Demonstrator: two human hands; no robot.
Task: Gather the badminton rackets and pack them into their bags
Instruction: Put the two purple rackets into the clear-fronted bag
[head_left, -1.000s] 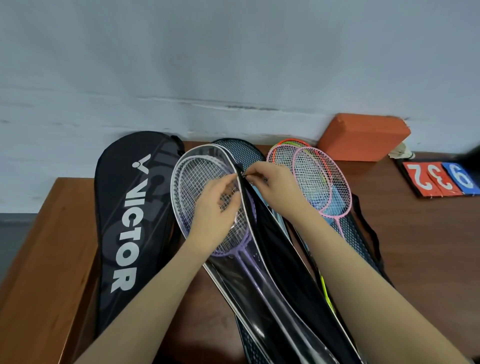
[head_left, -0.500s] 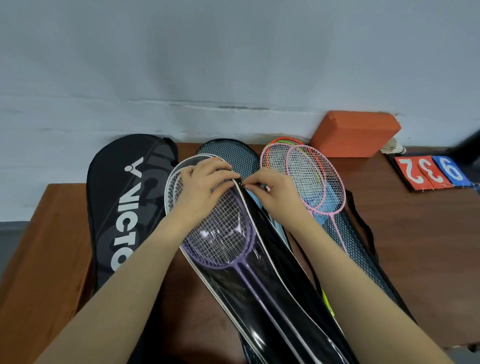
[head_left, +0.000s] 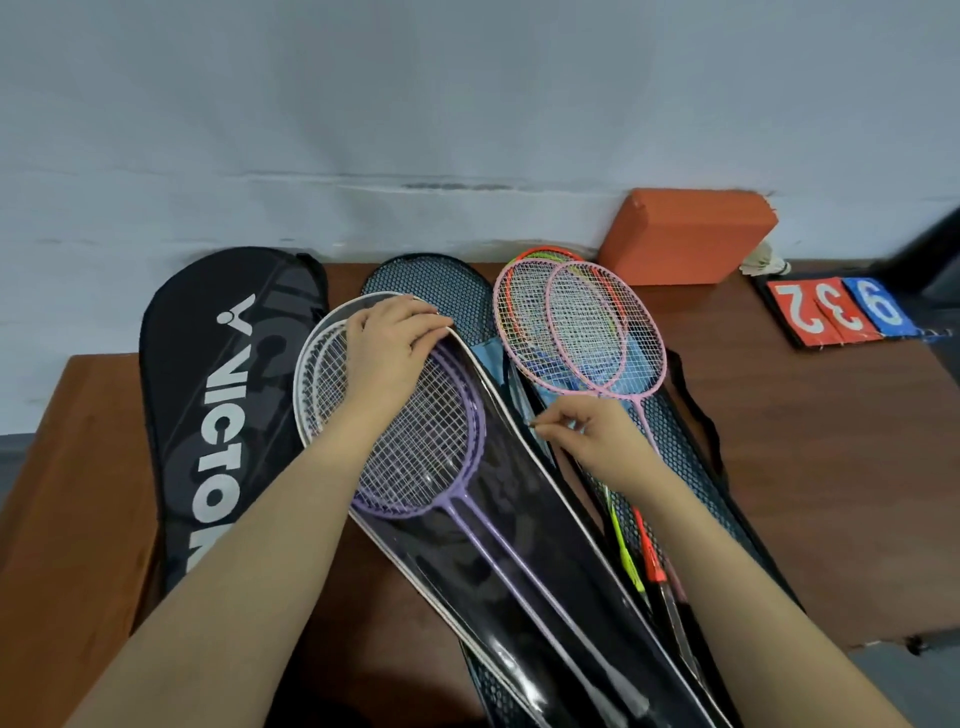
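Brown wooden worktop (head_left: 831, 441) against a pale blue-grey painted wall (head_left: 467, 104)

The wall fills the upper half, evenly lit, with a horizontal ridge and a chipped dark streak above the worktop's far edge. Against the wall at the worktop's far right rests an orange foam block (head_left: 685, 236); right of it lies a flip scoreboard with red and blue number cards (head_left: 841, 312). Grey floor (head_left: 10, 457) shows left of the worktop.

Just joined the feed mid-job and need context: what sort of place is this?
Probably a sports hall's equipment or storage corner. A brown wooden table against a plain grey wall holds flip scoreboard number cards, an orange foam block and a white shuttlecock beside the rackets.
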